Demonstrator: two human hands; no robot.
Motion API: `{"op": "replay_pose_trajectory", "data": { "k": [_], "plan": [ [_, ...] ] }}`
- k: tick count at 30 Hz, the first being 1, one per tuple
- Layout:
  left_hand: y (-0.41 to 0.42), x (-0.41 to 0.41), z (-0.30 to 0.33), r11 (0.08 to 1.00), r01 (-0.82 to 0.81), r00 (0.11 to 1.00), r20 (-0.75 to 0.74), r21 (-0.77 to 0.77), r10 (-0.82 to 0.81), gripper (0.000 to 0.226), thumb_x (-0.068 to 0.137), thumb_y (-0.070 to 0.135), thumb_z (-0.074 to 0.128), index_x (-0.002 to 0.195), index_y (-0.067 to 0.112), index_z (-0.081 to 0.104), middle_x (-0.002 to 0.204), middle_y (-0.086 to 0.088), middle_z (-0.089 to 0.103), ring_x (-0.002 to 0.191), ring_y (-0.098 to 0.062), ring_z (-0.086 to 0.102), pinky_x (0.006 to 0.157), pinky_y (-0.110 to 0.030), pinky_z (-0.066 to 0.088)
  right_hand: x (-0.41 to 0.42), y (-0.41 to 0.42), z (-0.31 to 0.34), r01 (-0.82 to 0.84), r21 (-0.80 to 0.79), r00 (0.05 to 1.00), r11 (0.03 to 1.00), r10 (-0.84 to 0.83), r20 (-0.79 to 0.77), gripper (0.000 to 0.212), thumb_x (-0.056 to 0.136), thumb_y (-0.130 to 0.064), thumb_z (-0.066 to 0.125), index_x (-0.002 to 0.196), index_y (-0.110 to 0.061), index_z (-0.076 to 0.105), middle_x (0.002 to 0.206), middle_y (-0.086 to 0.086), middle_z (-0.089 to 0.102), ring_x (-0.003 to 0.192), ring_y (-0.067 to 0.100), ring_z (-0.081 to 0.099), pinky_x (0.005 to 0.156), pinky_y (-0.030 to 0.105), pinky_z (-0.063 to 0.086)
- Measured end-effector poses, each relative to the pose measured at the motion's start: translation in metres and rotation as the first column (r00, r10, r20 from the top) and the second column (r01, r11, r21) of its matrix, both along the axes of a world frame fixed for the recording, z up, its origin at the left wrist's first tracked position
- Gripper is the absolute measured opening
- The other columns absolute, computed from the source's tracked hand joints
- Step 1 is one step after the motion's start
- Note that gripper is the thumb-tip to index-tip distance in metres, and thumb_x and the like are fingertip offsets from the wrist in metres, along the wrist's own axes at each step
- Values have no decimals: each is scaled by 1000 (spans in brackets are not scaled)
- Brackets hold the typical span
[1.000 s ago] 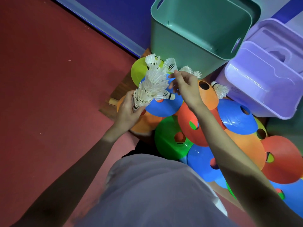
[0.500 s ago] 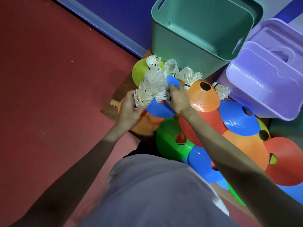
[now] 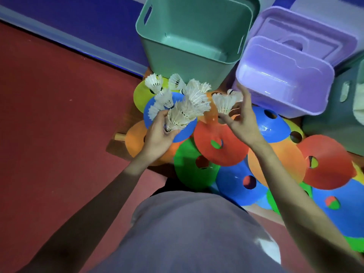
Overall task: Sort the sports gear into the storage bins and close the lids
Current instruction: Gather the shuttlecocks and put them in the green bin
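Since half a second ago the right hand (image 3: pixel 241 123) has come off the blue cone and risen toward the purple bin (image 3: pixel 283 75), now pinching a single shuttlecock (image 3: pixel 224 102) by its base between thumb and a finger, feathers up, with the other fingers stretched toward the bin's near corner. The left hand (image 3: pixel 162 133) has stayed where it was, its fingers curled round a stack (image 3: pixel 187 111) of nested shuttlecocks that leans up and to the right above a blue cone (image 3: pixel 185 133).

Three loose shuttlecocks lie just behind the stack: one (image 3: pixel 154 83) on the yellow-green cone (image 3: pixel 140 95), one (image 3: pixel 176 82) beside it near the green bin's wall, and one (image 3: pixel 164 99) at the blue cone's far edge.

The green bin (image 3: pixel 177 54) stands open and upright, with no gear visible inside. The purple bin sits just to its right, also open, and a purple lid (image 3: pixel 315 32) lies behind it.

Flat cones in red, orange, green and blue overlap on the floor in front of the bins, among them a red cone (image 3: pixel 222 146) under the right wrist. The floor (image 3: pixel 49 115) to the left is red.
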State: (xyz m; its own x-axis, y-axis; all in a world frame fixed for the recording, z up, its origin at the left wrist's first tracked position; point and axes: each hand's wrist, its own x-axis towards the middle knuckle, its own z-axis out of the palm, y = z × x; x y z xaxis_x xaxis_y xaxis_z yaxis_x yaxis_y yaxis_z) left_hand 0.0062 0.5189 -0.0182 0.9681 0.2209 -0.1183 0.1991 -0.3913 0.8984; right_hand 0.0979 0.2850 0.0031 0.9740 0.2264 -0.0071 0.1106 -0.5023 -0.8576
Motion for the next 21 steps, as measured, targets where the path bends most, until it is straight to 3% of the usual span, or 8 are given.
{"op": "replay_pose_trajectory", "data": {
  "k": [2, 4, 8, 11, 13, 15, 18, 21],
  "plan": [
    [-16, 7, 3, 998, 58, 998, -4, 28, -58, 52, 76, 10, 74, 123, 5, 51, 113, -4, 61, 100, -8, 58, 82, -14, 43, -4, -20, 13, 110, 88, 993, 990, -114, 43, 59, 80, -13, 72, 126, -27, 39, 81, 6, 57, 73, 21, 62, 69, 30, 51],
    [-35, 14, 8, 991, 118, 993, 2, 64, -119, 49, 77, 12, 75, 119, 2, 53, 110, -4, 60, 96, -5, 55, 80, -11, 41, -9, -37, 28, 236, 224, 962, 946, -259, 82, 40, 82, -15, 73, 109, -18, 43, 82, 8, 59, 71, 18, 61, 68, 36, 50],
    [-77, 30, 14, 976, 198, 980, -37, 89, -195, 52, 78, 21, 76, 122, 7, 53, 112, 1, 62, 100, -12, 59, 85, -20, 45, -15, -76, 45, 308, 406, 926, 861, -368, 78, 18, 90, -10, 63, 93, -8, 46, 79, 7, 60, 71, 17, 62, 68, 44, 49],
    [-114, 41, 19, 960, 259, 966, -24, 107, -258, 51, 79, 25, 74, 123, 12, 52, 114, -3, 65, 103, -16, 62, 85, -32, 50, -20, -109, 43, 246, 319, 959, 915, -278, 58, 19, 94, -15, 59, 88, 0, 48, 82, 25, 56, 77, 38, 58, 72, 51, 50],
    [-141, 48, 25, 947, 303, 953, -21, 110, -302, 50, 80, 24, 75, 124, 14, 52, 115, -4, 65, 105, -16, 62, 82, -32, 51, -24, -131, 39, 207, 231, 973, 951, -224, 51, 21, 96, -16, 54, 88, 3, 51, 85, 22, 57, 78, 32, 55, 71, 38, 46],
    [-170, 58, 30, 931, 348, 937, -13, 113, -349, 50, 79, 29, 73, 123, 16, 51, 117, -4, 64, 108, -18, 61, 86, -40, 51, -27, -154, 37, 205, 154, 972, 966, -219, 81, 23, 97, -18, 50, 85, 1, 55, 85, 11, 57, 81, 21, 51, 72, 24, 40],
    [-215, 73, 36, 897, 417, 906, 15, 145, -423, 51, 75, 30, 69, 121, 13, 53, 116, -6, 63, 109, -21, 60, 89, -47, 49, -25, -195, 33, 299, 103, 944, 949, -310, 116, 23, 98, -27, 45, 81, -12, 53, 86, -6, 51, 90, 16, 44, 84, 26, 35],
    [-261, 92, 47, 855, 476, 871, 22, 205, -490, 48, 76, 24, 70, 120, 8, 56, 114, -7, 64, 108, -22, 58, 90, -39, 46, -18, -235, 27, 430, 97, 899, 898, -436, 49, 28, 98, -30, 42, 97, -6, 58, 109, 2, 48, 109, 15, 38, 99, 23, 27]
  ]
}}
